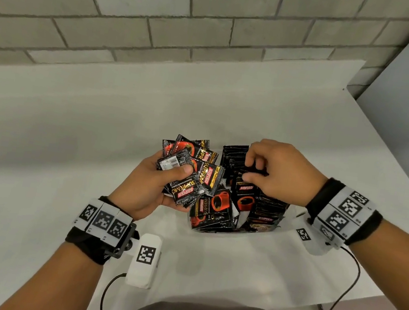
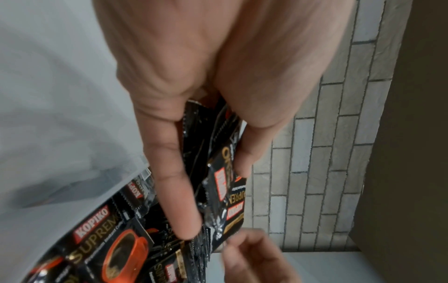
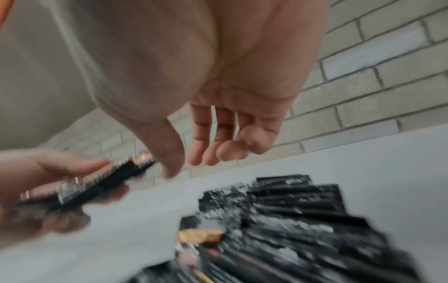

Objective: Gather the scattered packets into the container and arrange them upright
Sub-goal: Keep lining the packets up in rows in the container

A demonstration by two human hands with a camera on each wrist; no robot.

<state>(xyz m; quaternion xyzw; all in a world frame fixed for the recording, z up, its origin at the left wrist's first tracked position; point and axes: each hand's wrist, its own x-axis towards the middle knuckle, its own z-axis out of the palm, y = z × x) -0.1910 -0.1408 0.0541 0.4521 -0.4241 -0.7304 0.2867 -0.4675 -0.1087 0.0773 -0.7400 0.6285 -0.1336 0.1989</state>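
A fanned stack of packets (image 1: pixel 189 174) is gripped in the left hand (image 1: pixel 155 187); slippage is likely. The right hand (image 1: pixel 272 173) hangs loosely curled, empty, over the container (image 1: pixel 263 217).

Even soft light; right wrist view motion-blurred.
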